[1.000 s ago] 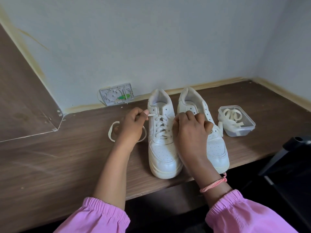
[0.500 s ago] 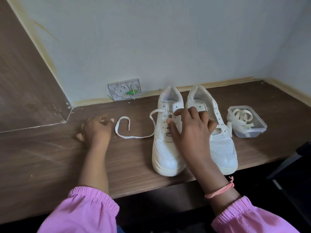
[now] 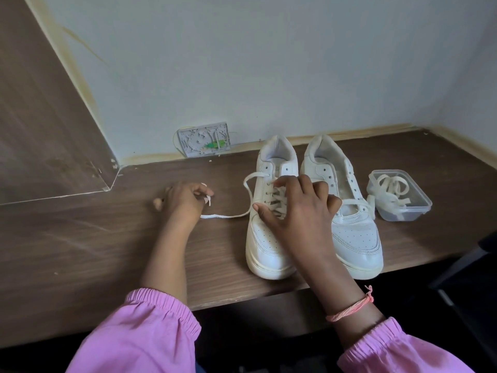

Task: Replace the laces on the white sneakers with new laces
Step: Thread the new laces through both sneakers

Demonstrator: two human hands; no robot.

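Right now left hand (image 3: 185, 199) sits low on the counter (image 3: 80, 251), knuckles up, fingers curled, pinching the free end of the lace (image 3: 236, 215) at its fingertips; lace tip pokes out pale by the forefinger. Forearm runs straight back to a pink gathered-cuff sleeve (image 3: 150, 327). Right hand (image 3: 298, 211) is spread over the laced throat of the left sneaker (image 3: 265, 238), fingers bent and splayed, tips pressing on the crossed lace rows, thumb stretched out to the shoe's left edge; whether it actually grips a strand, cannot tell. Thin pink-orange thread band (image 3: 352, 309) around that wrist, pink sleeve behind it.

Lace is flat, off-white, woven; it loops out of a top eyelet, curves down the shoe's side and trails flat along the counter to the left hand. Left sneaker is smooth white leather-look, perforated toe, thick cream sole, toe pointing at the camera. Right sneaker (image 3: 349, 232) just beside it, same build, mostly unlaced, one strand across the lower eyelets. Clear plastic tub (image 3: 400, 208), rounded rectangle, lidless, near the right sneaker, with coiled flat laces (image 3: 392, 188) inside. Counter is dark wood-grain laminate. Grey wall plate (image 3: 204, 138) against the pale wall behind.
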